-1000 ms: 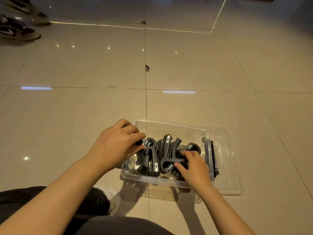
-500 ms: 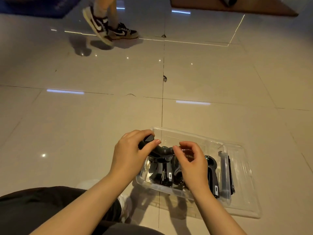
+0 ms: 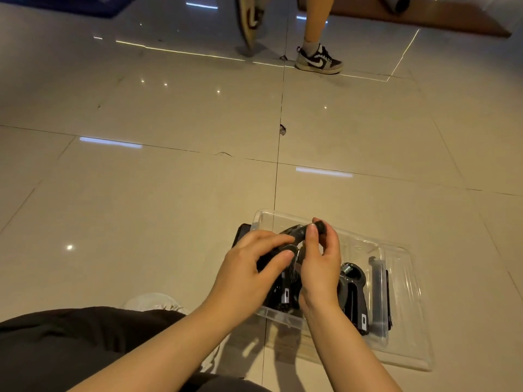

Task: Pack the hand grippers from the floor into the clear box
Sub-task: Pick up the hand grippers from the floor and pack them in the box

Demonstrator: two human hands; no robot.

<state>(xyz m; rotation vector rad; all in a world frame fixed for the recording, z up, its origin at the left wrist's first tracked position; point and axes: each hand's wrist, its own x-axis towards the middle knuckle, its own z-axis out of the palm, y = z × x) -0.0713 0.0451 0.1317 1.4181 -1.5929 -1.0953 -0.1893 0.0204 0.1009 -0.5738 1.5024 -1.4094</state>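
Observation:
The clear box stands on the tiled floor in front of my knees, resting on its clear lid. Several black hand grippers lie packed inside; one is plainly visible at the right side. Both my hands hold another black hand gripper above the box's far left corner. My right hand pinches its handle end between thumb and fingers. My left hand curls round its other side. The hands hide most of the box's contents.
A person's legs in sneakers cross the floor at the far end. A brown mat lies at the top right. My dark trouser leg and light shoe are at the lower left.
Both hands have lifted a hand gripper toward the box's far left corner. The camera has tilted up, and the walking person has moved from left to right across the far floor.

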